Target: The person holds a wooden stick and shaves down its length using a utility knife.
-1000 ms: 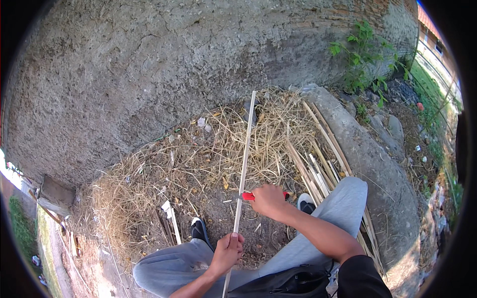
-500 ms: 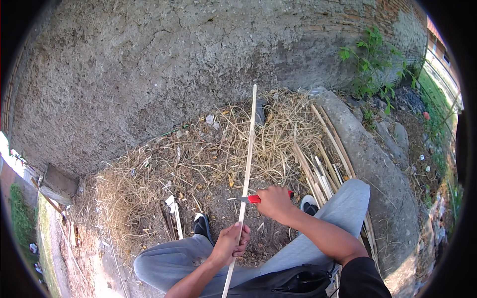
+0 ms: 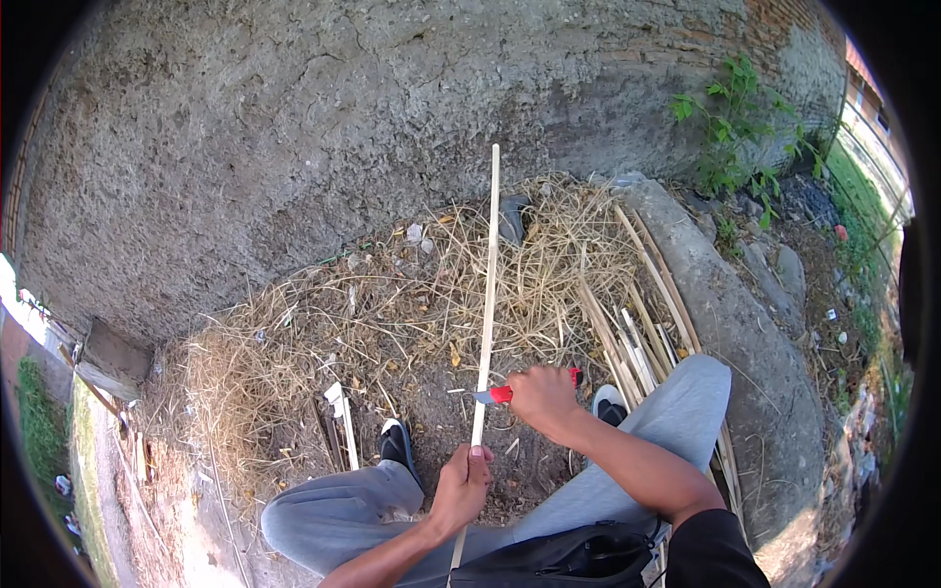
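Note:
A long, pale bamboo or wooden strip [image 3: 491, 260] runs upright through the middle, from between my legs toward the wall. My left hand [image 3: 462, 490] is closed around its lower part, thumb on top. In my right hand [image 3: 545, 404] is a red-handled knife [image 3: 501, 395], gripped in a fist, with its handle's rear end showing past the knuckles. The grey blade lies across the strip a little above my left hand and appears to touch it. Dry shavings [image 3: 554, 284] cover the ground beyond the strip.
A rough wall [image 3: 294, 147] stands ahead. Several split strips [image 3: 618, 343] lie beside my right foot, near a long grey stone [image 3: 725, 284]. A pale-headed tool [image 3: 339, 407] lies by my left shoe [image 3: 397, 446]. A leafy plant [image 3: 730, 108] grows at the wall's right.
The strip has shifted up toward the wall and turned slightly more upright. My left hand has turned a little on it. The knife stays near the same spot, its blade more angled.

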A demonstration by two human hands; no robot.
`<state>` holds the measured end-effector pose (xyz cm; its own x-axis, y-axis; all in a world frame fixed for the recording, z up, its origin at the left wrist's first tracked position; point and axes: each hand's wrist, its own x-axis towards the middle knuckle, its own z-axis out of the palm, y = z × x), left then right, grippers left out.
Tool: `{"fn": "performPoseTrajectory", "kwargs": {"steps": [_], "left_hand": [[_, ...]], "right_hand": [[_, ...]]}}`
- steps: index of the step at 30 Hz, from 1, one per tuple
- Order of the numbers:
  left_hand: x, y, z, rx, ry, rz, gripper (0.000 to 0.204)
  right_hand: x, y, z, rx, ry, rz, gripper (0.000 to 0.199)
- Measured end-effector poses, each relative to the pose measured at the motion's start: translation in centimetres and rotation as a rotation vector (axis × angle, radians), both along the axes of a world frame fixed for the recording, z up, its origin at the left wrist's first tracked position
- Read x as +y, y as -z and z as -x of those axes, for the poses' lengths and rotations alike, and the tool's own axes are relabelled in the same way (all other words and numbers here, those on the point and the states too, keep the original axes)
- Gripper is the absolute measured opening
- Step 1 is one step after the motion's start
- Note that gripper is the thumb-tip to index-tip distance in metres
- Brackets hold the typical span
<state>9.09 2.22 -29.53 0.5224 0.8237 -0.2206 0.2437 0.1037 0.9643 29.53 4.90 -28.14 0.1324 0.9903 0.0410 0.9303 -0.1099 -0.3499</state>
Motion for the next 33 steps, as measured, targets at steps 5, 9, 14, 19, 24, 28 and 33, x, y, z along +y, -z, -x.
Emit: {"fn": "performPoseTrajectory", "kwargs": {"steps": [5,9,14,19,24,28,33], "left_hand": [[-0.1,-2.3,-0.2,-0.069,-0.008,0.306,0.031],[0.4,-4.6,-0.2,-0.017,0.007,0.582,0.031],[-0.2,-3.0,0.4,0.047,0.046,0.383,0.035],[-0.4,-4.4,0.2,0.060,0.056,0.446,0.034],[-0.3,-5.2,1.0,0.073,0.113,0.577,0.040],[-0.4,-5.4,1.5,0.089,0.135,0.554,0.039],[-3.1,-4.4,2.9,0.316,0.269,0.399,0.041]], "right_hand": [[0.0,0.2,0.3,-0.034,-0.005,-0.037,0.017],[0.4,0.7,-0.2,-0.020,0.035,-0.021,0.017],[0.9,1.1,-0.4,-0.021,0.068,-0.043,0.017],[1.3,0.5,-1.1,-0.035,0.100,0.017,0.018],[2.4,1.1,-3.0,-0.039,0.159,0.019,0.019],[2.5,1.5,-3.3,-0.029,0.165,-0.014,0.019],[3.4,1.8,-10.7,-0.068,0.485,-0.089,0.016]]}}
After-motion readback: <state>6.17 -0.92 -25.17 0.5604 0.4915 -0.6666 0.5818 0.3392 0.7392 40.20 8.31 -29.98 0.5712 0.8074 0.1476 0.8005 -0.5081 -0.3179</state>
